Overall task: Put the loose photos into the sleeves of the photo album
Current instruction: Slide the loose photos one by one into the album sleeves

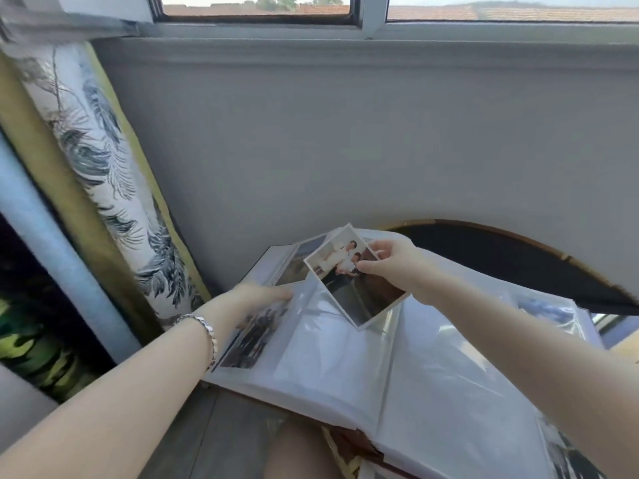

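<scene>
The right hand (390, 262) pinches a glossy white-bordered photo print (352, 281) by its far corner, thumb on the picture side. The print hangs tilted, just above the clear plastic pages of the white open photo album (345, 368), which lies under both hands on the person's lap.

The left hand (257, 295) rests on the left-hand page with its fingers stretched out and holds nothing. It is blurred, so I cannot tell whether a fingertip is lifting the sleeve's edge.

Several sleeves are already filled: a dark print (249, 337) lies beside the left wrist, another (297, 264) sits just beyond the left fingertips, and a bluish one (546, 309) is past the right forearm. The clear empty sleeve (332, 347) between the two hands looks like the next pocket. This print is not yet in, so the task seems partway done. No other loose prints are in view.
</scene>
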Demonstrator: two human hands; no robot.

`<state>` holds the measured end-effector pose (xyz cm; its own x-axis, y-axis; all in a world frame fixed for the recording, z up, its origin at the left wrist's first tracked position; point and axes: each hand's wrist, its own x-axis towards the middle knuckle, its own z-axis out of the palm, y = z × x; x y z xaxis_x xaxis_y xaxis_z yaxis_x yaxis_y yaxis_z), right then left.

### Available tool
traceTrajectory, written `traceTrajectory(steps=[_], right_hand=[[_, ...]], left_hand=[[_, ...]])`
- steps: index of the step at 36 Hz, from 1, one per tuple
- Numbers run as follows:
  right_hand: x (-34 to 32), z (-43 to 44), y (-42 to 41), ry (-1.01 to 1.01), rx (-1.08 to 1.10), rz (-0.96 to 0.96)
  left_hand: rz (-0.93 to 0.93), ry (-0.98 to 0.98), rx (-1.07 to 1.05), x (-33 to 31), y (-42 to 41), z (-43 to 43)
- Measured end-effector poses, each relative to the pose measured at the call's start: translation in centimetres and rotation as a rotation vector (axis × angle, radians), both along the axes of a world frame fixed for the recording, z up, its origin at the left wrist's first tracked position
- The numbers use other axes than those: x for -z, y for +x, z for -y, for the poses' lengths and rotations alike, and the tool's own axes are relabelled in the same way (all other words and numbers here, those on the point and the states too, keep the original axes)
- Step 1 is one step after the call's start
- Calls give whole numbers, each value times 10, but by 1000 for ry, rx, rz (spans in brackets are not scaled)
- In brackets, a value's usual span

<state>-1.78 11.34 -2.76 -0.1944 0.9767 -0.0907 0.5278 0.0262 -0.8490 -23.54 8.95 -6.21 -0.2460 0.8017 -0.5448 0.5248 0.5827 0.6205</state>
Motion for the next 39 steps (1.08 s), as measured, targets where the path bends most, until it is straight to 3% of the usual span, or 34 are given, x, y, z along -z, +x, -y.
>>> traceTrajectory(steps=[7, 14, 17, 23, 27, 39], right_hand=[[6, 0, 3, -4, -3, -39], [1, -8, 2, 60, 98, -190], [-11, -18, 1, 99, 115, -342], [-31, -38, -18, 73, 34, -595], [-34, -46, -37, 34, -60, -604], [-31, -66, -64, -129, -239, -573]], left_hand=[[-69, -55, 27, 0, -11, -7], [-63, 314, -38, -12, -16, -17], [-22, 441, -62, -27, -24, -21], [-152, 639, -26, -46, -38, -28], [-246, 733, 16, -51, -36, -28], [-180, 795, -14, -54, -37, -27]])
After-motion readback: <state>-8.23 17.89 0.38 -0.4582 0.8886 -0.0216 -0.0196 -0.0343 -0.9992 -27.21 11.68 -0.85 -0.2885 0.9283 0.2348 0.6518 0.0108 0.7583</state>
